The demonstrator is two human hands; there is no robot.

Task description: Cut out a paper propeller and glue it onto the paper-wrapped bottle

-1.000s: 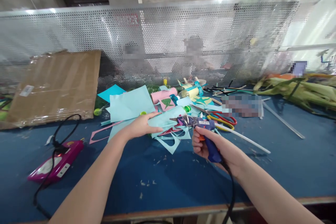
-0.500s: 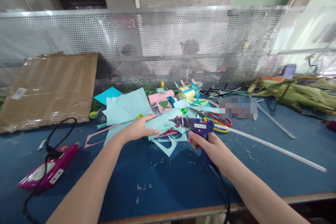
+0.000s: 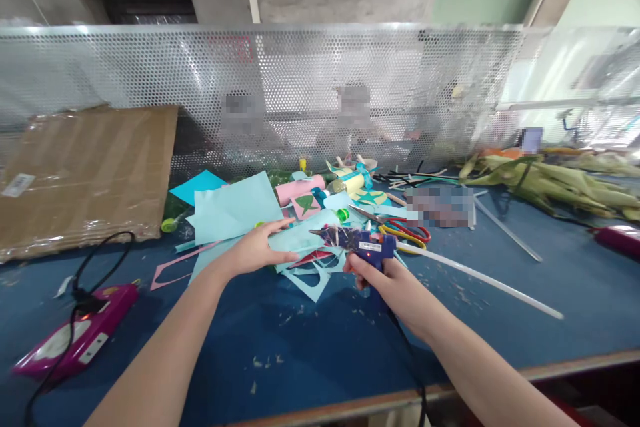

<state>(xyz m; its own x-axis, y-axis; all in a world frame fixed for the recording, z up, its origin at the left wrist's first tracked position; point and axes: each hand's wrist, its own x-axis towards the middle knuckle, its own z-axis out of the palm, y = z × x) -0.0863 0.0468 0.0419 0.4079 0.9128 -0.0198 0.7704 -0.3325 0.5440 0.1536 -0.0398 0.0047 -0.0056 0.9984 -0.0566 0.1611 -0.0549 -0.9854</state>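
My right hand (image 3: 383, 277) is wrapped round the handle of a blue glue gun (image 3: 373, 245), whose nozzle points left. A long white glue stick (image 3: 485, 275) sticks out of its back. My left hand (image 3: 260, 247) grips a bottle wrapped in light blue paper (image 3: 305, 232), thumb on the near side and fingers on the far side. The bottle's green cap (image 3: 343, 215) points right. The gun's tip is over the blue paper. Cut light blue scraps (image 3: 313, 283) lie just in front of the bottle.
Light blue sheets (image 3: 237, 207), a pink-wrapped bottle (image 3: 300, 190), scissors (image 3: 407, 230) and corn husks (image 3: 550, 180) lie across the table. Cardboard (image 3: 90, 180) and a magenta power strip (image 3: 75, 330) are at left. A perforated screen (image 3: 300, 67) stands behind, with people beyond it.
The view has shifted slightly, so most table things appear further left. A magenta object has come into view at the right edge. Both hands keep their holds.
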